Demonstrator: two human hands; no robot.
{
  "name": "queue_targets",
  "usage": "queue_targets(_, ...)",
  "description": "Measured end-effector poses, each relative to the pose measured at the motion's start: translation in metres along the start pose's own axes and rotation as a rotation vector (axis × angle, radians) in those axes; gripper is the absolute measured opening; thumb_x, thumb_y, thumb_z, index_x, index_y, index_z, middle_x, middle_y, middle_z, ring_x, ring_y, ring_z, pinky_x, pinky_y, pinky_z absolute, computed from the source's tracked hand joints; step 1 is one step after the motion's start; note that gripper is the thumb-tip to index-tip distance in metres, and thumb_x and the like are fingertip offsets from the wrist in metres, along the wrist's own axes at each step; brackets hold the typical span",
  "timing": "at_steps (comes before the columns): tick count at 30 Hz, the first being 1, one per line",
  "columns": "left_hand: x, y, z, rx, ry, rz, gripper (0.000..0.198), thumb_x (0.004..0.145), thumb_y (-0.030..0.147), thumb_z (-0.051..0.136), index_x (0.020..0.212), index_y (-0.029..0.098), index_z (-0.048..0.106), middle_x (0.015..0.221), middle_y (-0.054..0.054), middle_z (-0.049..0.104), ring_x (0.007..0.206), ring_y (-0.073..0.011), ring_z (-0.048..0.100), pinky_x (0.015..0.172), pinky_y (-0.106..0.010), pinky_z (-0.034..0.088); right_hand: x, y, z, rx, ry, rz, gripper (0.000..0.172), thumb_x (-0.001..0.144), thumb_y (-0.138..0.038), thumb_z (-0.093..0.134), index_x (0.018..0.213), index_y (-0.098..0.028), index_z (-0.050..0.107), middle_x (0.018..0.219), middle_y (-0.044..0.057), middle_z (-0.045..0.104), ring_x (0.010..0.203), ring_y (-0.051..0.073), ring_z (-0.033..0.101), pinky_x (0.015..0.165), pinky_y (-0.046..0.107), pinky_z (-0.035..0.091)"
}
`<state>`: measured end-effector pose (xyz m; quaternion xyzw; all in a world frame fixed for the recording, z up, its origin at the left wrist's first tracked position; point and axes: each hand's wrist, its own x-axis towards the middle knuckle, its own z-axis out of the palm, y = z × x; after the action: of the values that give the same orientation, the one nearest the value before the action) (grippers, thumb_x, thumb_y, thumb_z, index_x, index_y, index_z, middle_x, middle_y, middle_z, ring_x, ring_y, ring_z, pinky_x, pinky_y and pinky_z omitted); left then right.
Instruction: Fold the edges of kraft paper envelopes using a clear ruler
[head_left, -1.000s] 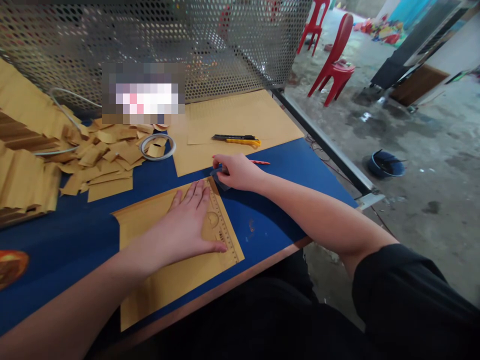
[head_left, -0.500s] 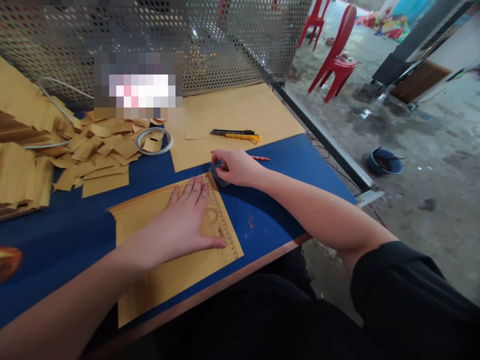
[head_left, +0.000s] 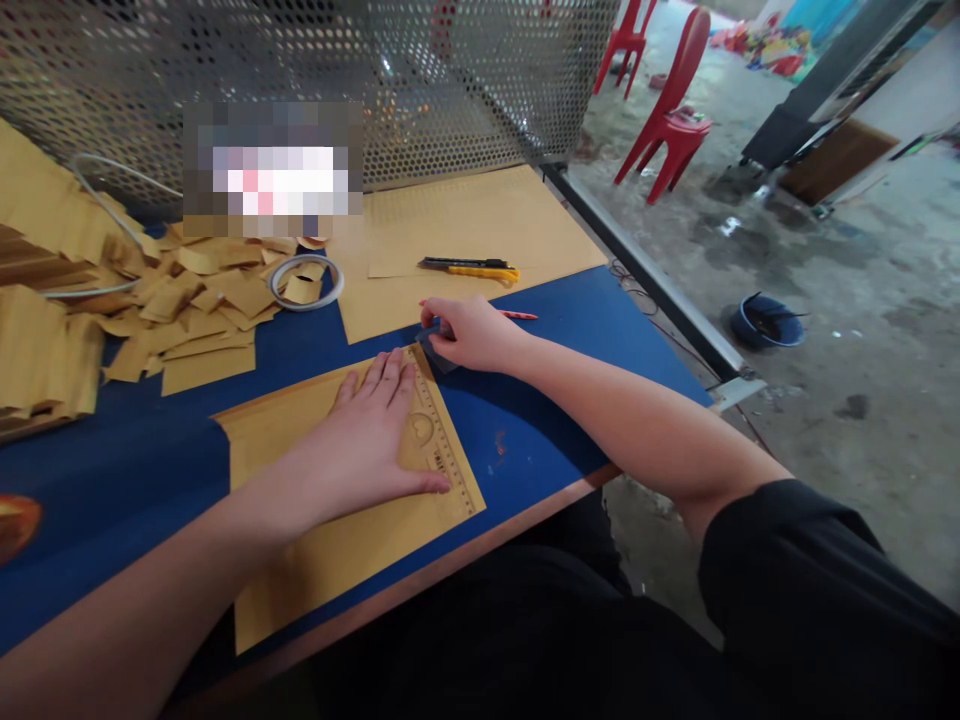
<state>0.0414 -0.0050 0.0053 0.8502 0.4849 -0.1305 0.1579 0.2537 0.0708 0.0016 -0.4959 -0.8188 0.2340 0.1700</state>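
Note:
My left hand (head_left: 367, 430) lies spread on a clear ruler (head_left: 442, 455) along the right edge of a brown paper sheet (head_left: 330, 560). Just beyond the sheet's far right corner, my right hand (head_left: 476, 333) is closed around a grey flat blade-like piece (head_left: 441, 358), mostly hidden by the fingers. Partly behind that hand, a red pen (head_left: 519, 315) rests on the blue table. Farther back, a yellow-and-black cutter (head_left: 472, 269) lies on large brown sheets (head_left: 465, 215).
Brown paper scraps (head_left: 199, 290) and a tape roll (head_left: 306, 283) are at the back left, beside stacked brown paper (head_left: 45, 350). A perforated metal panel (head_left: 450, 90) stands behind the table (head_left: 525, 400). Red chairs (head_left: 667, 130) and a blue basin (head_left: 769, 322) are on the floor.

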Motion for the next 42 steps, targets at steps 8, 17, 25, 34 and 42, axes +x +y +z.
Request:
queue_targets(8, 0.0001, -0.0024, 0.0012, -0.008, 0.013, 0.01, 0.15, 0.067, 0.089, 0.074, 0.177, 0.007, 0.013, 0.186, -0.025, 0.005, 0.173, -0.0451, 0.001, 0.141, -0.063, 0.012, 0.0005, 0.0001, -0.0006, -0.007, -0.014, 0.001, 0.029, 0.097, -0.011, 0.058, 0.123, -0.014, 0.071, 0.085, 0.002, 0.075, 0.075, 0.017, 0.063, 0.08, 0.029, 0.044)
queue_targets(17, 0.0, -0.0006, -0.0005, 0.003, -0.003, -0.004, 0.153, 0.066, 0.091, 0.071, 0.177, 0.003, 0.012, 0.186, -0.026, 0.005, 0.173, -0.0453, 0.001, 0.142, -0.06, 0.01, 0.0007, 0.0025, 0.0006, 0.0, -0.002, -0.001, 0.029, 0.096, -0.012, 0.059, 0.121, -0.016, 0.071, 0.086, 0.002, 0.076, 0.075, 0.017, 0.062, 0.08, 0.029, 0.044)
queue_targets(25, 0.0012, -0.003, 0.0031, 0.001, 0.037, 0.021, 0.148, 0.067, 0.087, 0.074, 0.177, 0.008, 0.016, 0.185, -0.025, 0.013, 0.173, -0.0472, 0.004, 0.141, -0.064, 0.014, 0.0005, 0.0006, -0.0004, -0.011, -0.012, -0.004, 0.031, 0.096, -0.01, 0.058, 0.124, -0.012, 0.072, 0.088, 0.003, 0.076, 0.076, 0.017, 0.063, 0.08, 0.029, 0.043)
queue_targets(34, 0.0001, 0.0003, -0.0012, 0.035, -0.027, -0.011, 0.153, 0.068, 0.092, 0.068, 0.176, 0.001, 0.01, 0.185, -0.026, 0.0, 0.173, -0.0438, -0.002, 0.142, -0.059, 0.008, 0.0009, 0.0009, -0.0002, -0.01, -0.014, 0.005, 0.028, 0.097, -0.011, 0.06, 0.122, -0.015, 0.071, 0.086, 0.002, 0.077, 0.077, 0.018, 0.064, 0.081, 0.03, 0.044)
queue_targets(42, 0.0003, -0.001, 0.0001, 0.034, -0.034, -0.016, 0.154, 0.067, 0.095, 0.065, 0.176, 0.001, 0.01, 0.186, -0.024, -0.001, 0.173, -0.0433, -0.004, 0.142, -0.058, 0.007, 0.0001, 0.0002, -0.0005, -0.009, -0.014, -0.007, 0.03, 0.096, -0.01, 0.058, 0.124, -0.014, 0.071, 0.088, 0.003, 0.077, 0.077, 0.017, 0.064, 0.082, 0.029, 0.045)
